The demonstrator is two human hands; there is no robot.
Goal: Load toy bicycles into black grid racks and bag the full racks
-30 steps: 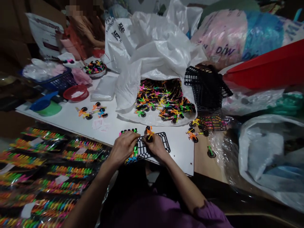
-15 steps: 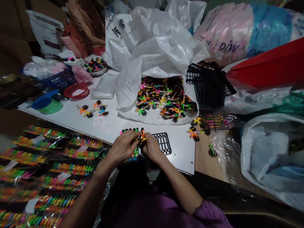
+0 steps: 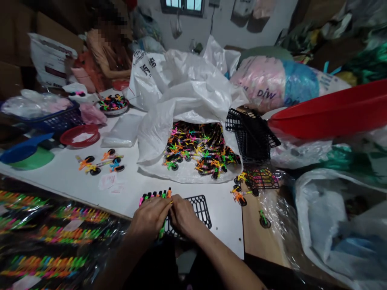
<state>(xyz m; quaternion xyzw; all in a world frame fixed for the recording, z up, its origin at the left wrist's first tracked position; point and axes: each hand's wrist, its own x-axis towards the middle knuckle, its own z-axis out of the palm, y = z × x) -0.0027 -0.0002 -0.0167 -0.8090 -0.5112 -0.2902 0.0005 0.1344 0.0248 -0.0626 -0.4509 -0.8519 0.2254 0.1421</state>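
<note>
A black plastic grid rack (image 3: 205,206) lies at the front edge of the white table, with a row of small toy bicycles (image 3: 150,195) set side by side along its left part. My left hand (image 3: 148,216) is closed over that row, thumb and fingers pinching an orange toy bicycle (image 3: 169,192) at its right end. From the other side, my right hand (image 3: 184,215) presses its closed fingers to the same bicycle and rests on the rack. My fingers hide most of this bicycle. The rack's right part holds no bicycles.
Behind the rack, a white sack (image 3: 157,169) lies open, full of toy bicycles. Loose bicycles (image 3: 95,165) lie at left, others (image 3: 240,195) at right. Stacked black racks (image 3: 255,141) and a red tub (image 3: 329,114) stand at right. Across the table sits another person (image 3: 104,60).
My view has tilted up, showing the wall and window. Both hands have closed in lower on the orange bicycle, which now stands in line with the row on the rack.
</note>
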